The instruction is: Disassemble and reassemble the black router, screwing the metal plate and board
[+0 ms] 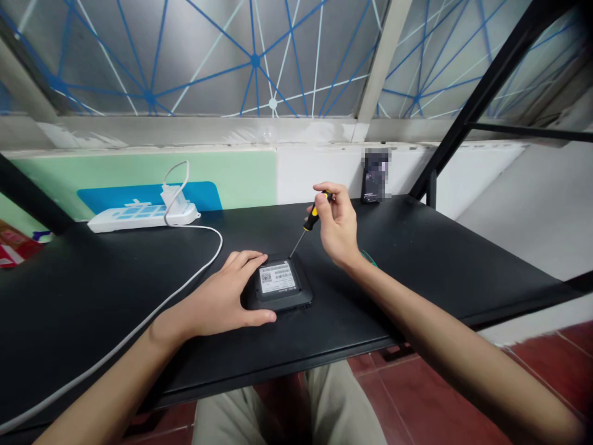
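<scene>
A flat black electronic device (303,301) with rounded corners lies on the black table, its white printed label (277,276) facing up. My left hand (231,293) grips it from the left, fingers along the far edge and thumb at the near edge. A yellow-and-black screwdriver (314,213) is in my right hand (337,225), fingers closed round the handle. Its thin shaft slants down to the left, and the tip meets the device near its far right corner. Whether a screw is under the tip is too small to tell.
On the black table (417,266), a white power strip (143,216) with a plugged-in charger (175,201) stands at the back left. Its white cable (185,281) curves toward the near left. A phone (370,179) leans on the wall. Red packaging (18,244) lies far left.
</scene>
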A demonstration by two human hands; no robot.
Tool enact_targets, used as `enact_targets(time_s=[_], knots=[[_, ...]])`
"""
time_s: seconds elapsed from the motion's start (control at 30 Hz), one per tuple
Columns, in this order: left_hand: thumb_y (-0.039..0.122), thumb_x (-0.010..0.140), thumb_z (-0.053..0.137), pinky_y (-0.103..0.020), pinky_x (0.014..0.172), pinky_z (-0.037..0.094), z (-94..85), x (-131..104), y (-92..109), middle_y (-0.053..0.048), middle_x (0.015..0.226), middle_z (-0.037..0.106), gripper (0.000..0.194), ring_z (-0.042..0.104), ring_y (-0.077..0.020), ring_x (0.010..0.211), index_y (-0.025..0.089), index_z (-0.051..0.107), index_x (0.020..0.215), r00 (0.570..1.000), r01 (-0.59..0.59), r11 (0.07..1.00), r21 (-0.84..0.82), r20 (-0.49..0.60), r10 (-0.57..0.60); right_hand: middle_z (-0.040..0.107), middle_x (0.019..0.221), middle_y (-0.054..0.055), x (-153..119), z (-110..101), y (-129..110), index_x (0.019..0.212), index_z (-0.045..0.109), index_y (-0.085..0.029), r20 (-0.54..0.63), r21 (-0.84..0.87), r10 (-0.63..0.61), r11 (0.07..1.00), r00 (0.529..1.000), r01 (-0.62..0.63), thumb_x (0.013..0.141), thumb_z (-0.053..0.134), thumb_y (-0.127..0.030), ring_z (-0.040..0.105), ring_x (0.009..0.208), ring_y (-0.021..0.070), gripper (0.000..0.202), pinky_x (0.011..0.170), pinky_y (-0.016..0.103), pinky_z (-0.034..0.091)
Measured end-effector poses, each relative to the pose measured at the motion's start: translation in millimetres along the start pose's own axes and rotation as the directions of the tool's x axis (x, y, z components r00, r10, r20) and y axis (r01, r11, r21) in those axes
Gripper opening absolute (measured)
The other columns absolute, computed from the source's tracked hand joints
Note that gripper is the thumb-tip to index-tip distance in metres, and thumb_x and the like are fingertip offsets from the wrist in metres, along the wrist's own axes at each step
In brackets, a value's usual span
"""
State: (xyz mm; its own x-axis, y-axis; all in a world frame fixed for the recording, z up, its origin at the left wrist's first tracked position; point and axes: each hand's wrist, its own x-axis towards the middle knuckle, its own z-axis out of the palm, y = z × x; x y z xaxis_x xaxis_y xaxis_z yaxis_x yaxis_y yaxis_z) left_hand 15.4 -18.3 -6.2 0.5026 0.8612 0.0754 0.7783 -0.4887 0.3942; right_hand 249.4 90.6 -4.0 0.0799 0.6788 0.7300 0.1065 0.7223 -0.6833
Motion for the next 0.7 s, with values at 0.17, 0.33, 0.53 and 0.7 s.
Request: enact_targets(time_s=[0.17, 0.33, 0.53, 0.7], knots=[[0.065, 0.081, 0.069, -0.055, 0.117, 0.037, 0.8, -0.6, -1.3, -0.014, 0.153, 0.041, 0.089, 0.04, -0.0374, 0.14, 0.022, 0.035, 0.152, 1.0, -0.011, 1.0, 0.002, -0.007, 0.011, 0.065, 0.119, 0.003, -5.9, -0.1, -3.2, 0.132, 0.054, -0.036, 0.092, 0.145, 0.072, 0.986, 0.993, -0.085, 0.1, 0.046, -0.05, 0.071, 0.092, 0.017, 0.036, 0.086, 0.041, 0.062], [0.065, 0.08, 0.07, -0.057, 0.115, 0.038, 1.1, -0.8, -1.5, -0.015, 0.152, 0.043, 0.09, 0.041, -0.0388, 0.139, 0.023, 0.036, 0.152, 1.0, -0.02, 1.0, -0.007, -0.024, 0.02, 0.062, 0.096, 0.001, -6.5, -1.0, -3.0, 0.129, 0.055, -0.035, 0.022, -0.007, 0.026, 1.0, 0.999, -0.026, 0.092, 0.063, -0.049, 0.066, 0.07, 0.0167, 0.04, 0.072, 0.041, 0.062], [0.064, 0.081, 0.069, -0.054, 0.117, 0.037, 1.3, -1.1, 0.4, -0.016, 0.153, 0.041, 0.092, 0.04, -0.0374, 0.14, 0.018, 0.035, 0.153, 1.0, 0.0, 1.0, -0.009, -0.006, 0.0, 0.062, 0.101, 0.002, -7.7, -1.6, -4.9, 0.122, 0.06, -0.032, -0.013, 0.06, 0.093, 0.994, 0.996, -0.092, 0.096, 0.053, -0.053, 0.067, 0.073, 0.0144, 0.033, 0.069, 0.035, 0.062], [0.064, 0.081, 0.069, -0.055, 0.116, 0.038, 1.4, -1.7, 1.1, -0.016, 0.152, 0.043, 0.09, 0.042, -0.038, 0.139, 0.019, 0.037, 0.151, 1.0, -0.011, 1.0, -0.004, -0.023, 0.011, 0.067, 0.111, 0.003, -7.7, -1.0, -9.1, 0.134, 0.053, -0.031, 0.037, 0.192, 0.152, 0.969, 0.988, -0.156, 0.097, 0.052, -0.05, 0.073, 0.082, 0.0149, 0.042, 0.075, 0.034, 0.064]])
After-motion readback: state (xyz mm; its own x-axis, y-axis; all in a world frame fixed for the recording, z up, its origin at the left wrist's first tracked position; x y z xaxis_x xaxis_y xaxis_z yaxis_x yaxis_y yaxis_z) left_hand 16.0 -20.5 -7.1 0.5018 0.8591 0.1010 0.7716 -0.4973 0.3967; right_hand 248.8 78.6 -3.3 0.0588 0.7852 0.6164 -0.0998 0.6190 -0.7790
